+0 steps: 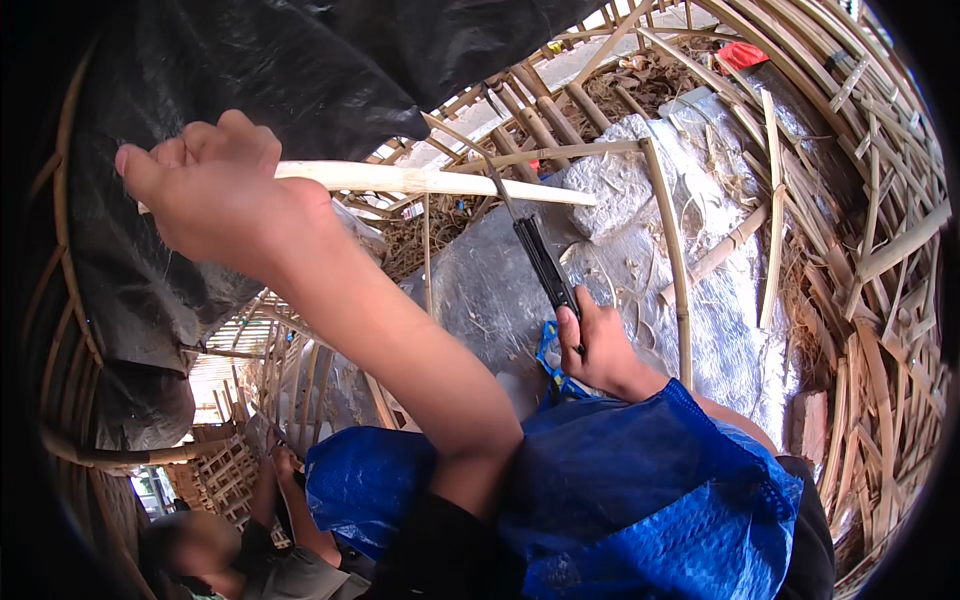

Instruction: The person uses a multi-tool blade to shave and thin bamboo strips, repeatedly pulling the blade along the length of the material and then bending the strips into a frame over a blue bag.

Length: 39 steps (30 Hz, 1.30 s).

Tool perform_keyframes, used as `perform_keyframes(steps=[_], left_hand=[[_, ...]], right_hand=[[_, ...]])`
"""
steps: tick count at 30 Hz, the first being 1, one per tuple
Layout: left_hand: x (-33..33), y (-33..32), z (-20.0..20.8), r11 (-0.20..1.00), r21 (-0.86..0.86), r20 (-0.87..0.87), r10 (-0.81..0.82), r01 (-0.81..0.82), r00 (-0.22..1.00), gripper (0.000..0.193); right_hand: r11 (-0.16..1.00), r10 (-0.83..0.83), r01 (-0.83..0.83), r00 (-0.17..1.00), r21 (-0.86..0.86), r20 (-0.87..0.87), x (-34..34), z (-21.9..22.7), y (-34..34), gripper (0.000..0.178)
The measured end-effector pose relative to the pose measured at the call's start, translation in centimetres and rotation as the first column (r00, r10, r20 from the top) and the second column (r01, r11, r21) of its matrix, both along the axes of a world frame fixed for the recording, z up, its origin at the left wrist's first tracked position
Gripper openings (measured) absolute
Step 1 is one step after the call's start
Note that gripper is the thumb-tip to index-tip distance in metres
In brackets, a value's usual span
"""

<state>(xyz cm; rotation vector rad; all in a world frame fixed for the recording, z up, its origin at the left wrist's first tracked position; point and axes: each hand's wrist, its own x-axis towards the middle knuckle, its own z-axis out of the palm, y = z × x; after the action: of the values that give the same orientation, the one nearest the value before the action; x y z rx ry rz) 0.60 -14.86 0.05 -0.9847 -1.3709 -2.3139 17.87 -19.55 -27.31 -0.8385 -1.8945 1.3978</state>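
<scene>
My left hand (pixel 215 185), raised at the upper left, is closed around one end of a long pale bamboo strip (pixel 430 180). From that fist the strip runs to the right, nearly level, its far end tapering. Low and to the right, my right hand (pixel 605 345) grips the black handle of a knife (pixel 543 260). Its narrow blade points up and away, crossing the strip; whether it cuts into the bamboo I cannot tell. A blue woven plastic sheet (pixel 650 490) covers my lap, beneath both forearms.
Silvery sheeting (pixel 480 260) lies in front, with a pale rough block (pixel 620 185) and bamboo shavings. Bamboo strips (pixel 890 390) pile along the right, near a reddish brick (pixel 808 425). Black plastic (pixel 290 80) hangs at the upper left. Another person (pixel 270 550) sits at the lower left.
</scene>
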Motion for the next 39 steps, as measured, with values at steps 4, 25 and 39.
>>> perform_keyframes(steps=[4,25,39], left_hand=[[-0.7,-0.4,-0.1,0.998,0.013,0.113,0.063,-0.065,0.992,0.044],[-3.1,-1.7,-0.9,0.978,0.079,0.079,-0.197,0.191,0.977,0.041],[-3.7,-2.2,-1.2,0.932,0.104,0.053,-0.354,0.348,0.934,0.043]], right_hand=[[0.964,-0.244,0.248,0.968,-0.095,0.05,0.0,-3.4,1.0,0.034],[0.976,-0.216,0.218,0.97,-0.003,0.107,-0.3,-5.6,0.5,0.032],[0.977,-0.205,0.211,0.969,-0.029,0.14,-0.2,-4.2,0.6,0.03]])
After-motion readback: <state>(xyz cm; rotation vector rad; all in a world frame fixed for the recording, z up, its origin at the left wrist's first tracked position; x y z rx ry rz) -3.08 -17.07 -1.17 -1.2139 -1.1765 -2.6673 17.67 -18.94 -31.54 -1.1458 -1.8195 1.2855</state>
